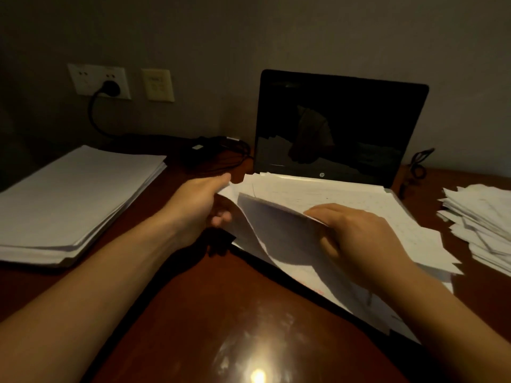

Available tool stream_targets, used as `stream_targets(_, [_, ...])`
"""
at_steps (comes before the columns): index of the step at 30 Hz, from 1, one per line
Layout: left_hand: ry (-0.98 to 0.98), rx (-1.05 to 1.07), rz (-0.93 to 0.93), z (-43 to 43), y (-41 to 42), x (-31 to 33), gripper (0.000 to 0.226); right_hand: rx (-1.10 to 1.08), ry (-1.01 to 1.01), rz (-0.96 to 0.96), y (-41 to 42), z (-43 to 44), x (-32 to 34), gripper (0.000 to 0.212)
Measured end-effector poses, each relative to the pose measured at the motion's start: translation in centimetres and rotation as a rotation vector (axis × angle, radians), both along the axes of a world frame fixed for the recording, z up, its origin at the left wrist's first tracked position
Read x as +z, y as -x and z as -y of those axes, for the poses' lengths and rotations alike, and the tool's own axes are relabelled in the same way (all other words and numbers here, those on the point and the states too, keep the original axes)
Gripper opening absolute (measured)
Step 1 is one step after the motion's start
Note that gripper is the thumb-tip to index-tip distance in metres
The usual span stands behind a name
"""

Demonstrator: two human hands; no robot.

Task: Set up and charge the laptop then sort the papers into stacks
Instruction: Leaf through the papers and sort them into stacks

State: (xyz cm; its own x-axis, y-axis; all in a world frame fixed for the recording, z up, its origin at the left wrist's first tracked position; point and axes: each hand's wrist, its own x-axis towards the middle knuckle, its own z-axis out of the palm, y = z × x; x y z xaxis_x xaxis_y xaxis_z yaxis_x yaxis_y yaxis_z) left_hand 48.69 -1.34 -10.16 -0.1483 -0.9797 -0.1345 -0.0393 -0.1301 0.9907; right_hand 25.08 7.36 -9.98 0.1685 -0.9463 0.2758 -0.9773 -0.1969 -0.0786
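Laptop (340, 125) (black, open, dark screen) far centre, black plug (110, 88) socketed far left: setup looks done. I log sorting unfinished: left hand (199, 205) grips white paper pile (331, 194), right hand (359, 233) pinches one lifted sheet (265, 222).

Brown desk (193, 313) carries an open laptop (340, 128), charger (197, 153), neat paper stack (74, 200) and ragged pile (481, 225).

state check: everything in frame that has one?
laptop, lid open, screen dark
plug, seated in wall socket
left stack, squared, flat on desk
right pile, loose, ragged
middle pile, covers laptop's base
top sheet, curled up
left hand, holds middle pile's edge
right hand, pinches top sheet
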Motion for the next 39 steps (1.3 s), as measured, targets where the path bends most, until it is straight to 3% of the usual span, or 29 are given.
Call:
stream_targets(3, [-0.199, -0.103, -0.306, -0.8, 0.5, 0.7, 0.027, 0.009, 0.004, 0.018, 0.0, 0.1, -0.3, 0.030])
stream_targets(5, [-0.245, -0.109, -0.411, -0.9, 0.5, 0.8, 0.028, 0.036, 0.002, 0.013, -0.1, 0.2, -0.5, 0.029])
stream_targets(8, [-0.215, -0.075, -0.463, -0.9, 0.8, 0.5, 0.029, 0.078, -0.044, 0.020, -0.4, 0.0, -0.3, 0.036])
stream_targets(12, [-0.120, -0.037, -0.451, -0.9, 1.7, -0.1, 0.032, 0.100, -0.140, 0.048, -1.1, -0.5, 0.2, 0.075])
stream_targets(14, [-0.087, -0.027, -0.453, -1.0, 2.2, -0.2, 0.032, 0.100, -0.162, 0.023, -1.3, -0.7, 0.2, 0.082])
stream_targets(17, [-0.061, -0.061, -0.464, -1.2, 2.6, -0.1, 0.036, 0.109, -0.126, -0.023, -1.3, -0.6, 0.2, 0.062])
stream_targets(19, [-0.056, -0.101, -0.474, -1.3, 2.6, -0.1, 0.047, 0.103, -0.112, 0.034, -1.2, -0.5, 0.2, 0.036])
stream_targets(21, [-0.083, -0.145, -0.511, -1.2, 2.5, -0.2, 0.058, 0.070, -0.101, 0.106, -1.2, -0.5, 0.2, 0.023])
stream_targets(23, [-0.098, -0.202, -0.508, -1.3, 2.8, -0.3, 0.053, 0.054, -0.077, 0.290, -0.9, -0.4, 0.4, 0.017])
stream_targets(28, [0.054, -0.253, -0.257, -0.8, 4.7, 0.3, 0.029, 0.071, -0.037, 1.021, 1.9, -0.6, 2.6, 0.011])
stream_targets(32, [0.120, -0.350, -0.332, 0.8, 6.1, 0.4, 0.060, 0.148, -0.226, 1.546, 4.0, -0.9, 4.1, 0.023])
stream_targets(37, [0.152, -0.429, -0.366, 1.9, 7.6, 0.1, 0.085, 0.269, -0.272, 1.870, 5.4, -0.4, 4.2, 0.041])
stream_targets(39, [0.152, -0.492, -0.366, 1.6, 8.1, -0.3, 0.081, 0.333, -0.316, 2.001, 5.9, -0.4, 4.2, 0.045])
